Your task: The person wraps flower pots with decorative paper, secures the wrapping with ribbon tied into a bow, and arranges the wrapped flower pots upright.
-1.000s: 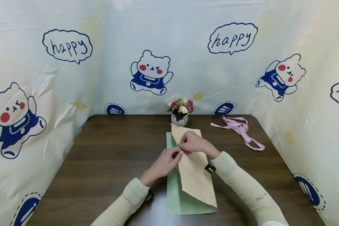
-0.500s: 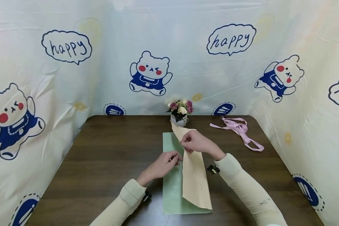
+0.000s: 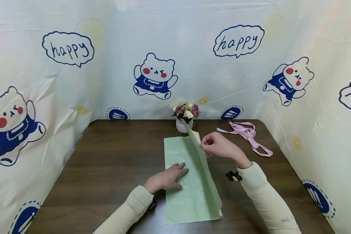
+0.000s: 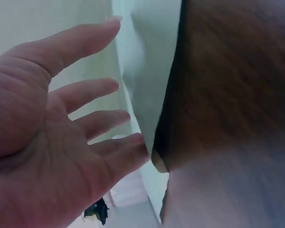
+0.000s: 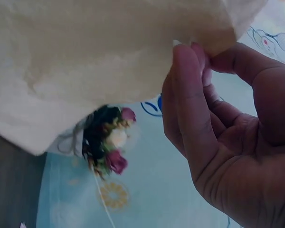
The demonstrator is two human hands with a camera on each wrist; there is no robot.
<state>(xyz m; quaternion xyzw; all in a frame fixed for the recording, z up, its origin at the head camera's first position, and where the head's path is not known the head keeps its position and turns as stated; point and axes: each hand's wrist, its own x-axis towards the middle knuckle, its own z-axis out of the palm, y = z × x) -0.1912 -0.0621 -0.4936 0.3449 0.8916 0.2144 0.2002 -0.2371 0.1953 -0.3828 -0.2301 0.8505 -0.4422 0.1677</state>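
Green-and-cream folded paper sheet (image 3: 190,195): lower centre of the frame; judged light, easily creased, best taken by the raised edge.
Left hand (image 3: 167,178): fingers spread, rested on the green face.
Right hand (image 3: 217,146): raised edge pinched by fingers.

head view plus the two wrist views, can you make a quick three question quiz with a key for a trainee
1. Multiple choice: which hand pinches the paper?
a) left only
b) right only
c) neither

2. True or false: in the head view, the ribbon lies to the right of the flowers.

3. Fill in: the head view shows mostly the paper's green face; the face seen in the right wrist view is ____.

Key
1. b, the right hand
2. True
3. beige
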